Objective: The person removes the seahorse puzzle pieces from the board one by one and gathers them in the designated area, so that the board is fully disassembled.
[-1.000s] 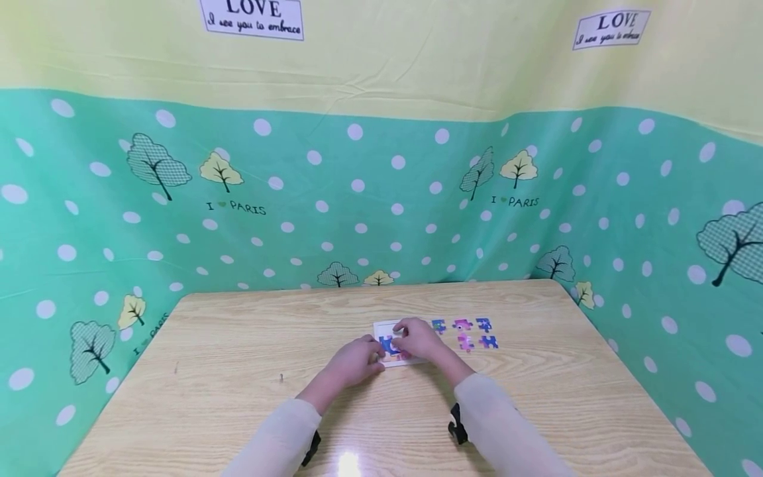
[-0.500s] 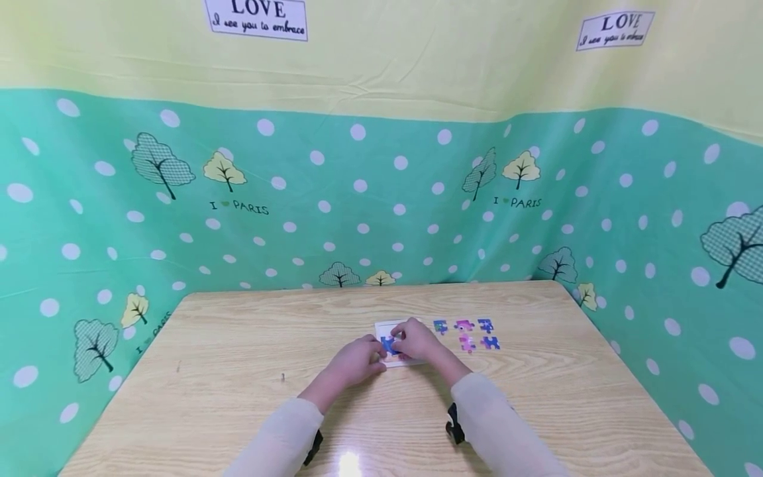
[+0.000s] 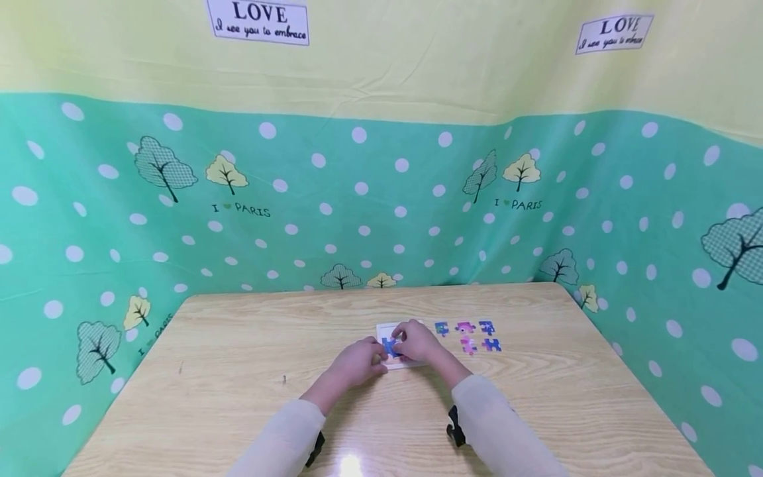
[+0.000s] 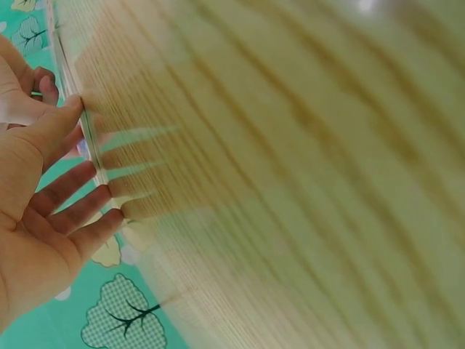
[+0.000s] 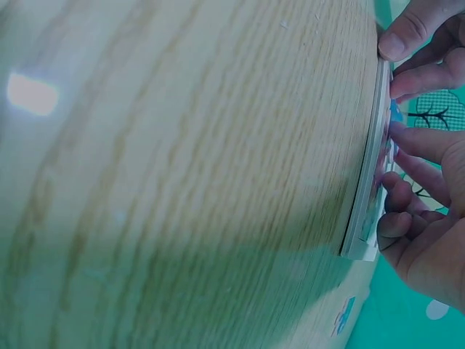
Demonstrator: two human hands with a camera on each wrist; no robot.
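Both hands meet at a white puzzle tray [image 3: 387,329] lying flat near the middle of the wooden table [image 3: 238,358]. The left hand [image 3: 356,361] rests against the tray's left edge with fingers relaxed and nearly straight, grasping nothing. The right hand [image 3: 419,340] lies over the tray, its fingertips [image 5: 398,131] pressing a blue puzzle piece [image 3: 389,346] seated in the tray. Five loose pieces [image 3: 466,335], blue and pink, lie on the table just right of the tray, apart from both hands.
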